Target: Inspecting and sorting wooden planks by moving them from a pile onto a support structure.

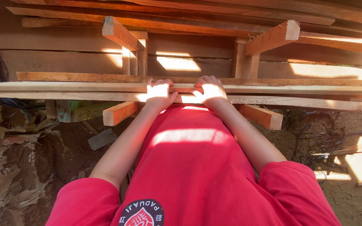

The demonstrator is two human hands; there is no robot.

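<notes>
I look down over my red shirt at a stack of long wooden planks lying across two reddish timber supports. My left hand rests on top of the nearest planks, its fingers curled over the far edge of the pale plank. My right hand lies beside it, a short gap away, and grips the same plank in the same way. Sunlight falls across both hands.
More boards are stacked behind and above, along a wooden wall. A second support beam juts out at the right. Below lie dirt ground, bark scraps at the left and a flat grey piece.
</notes>
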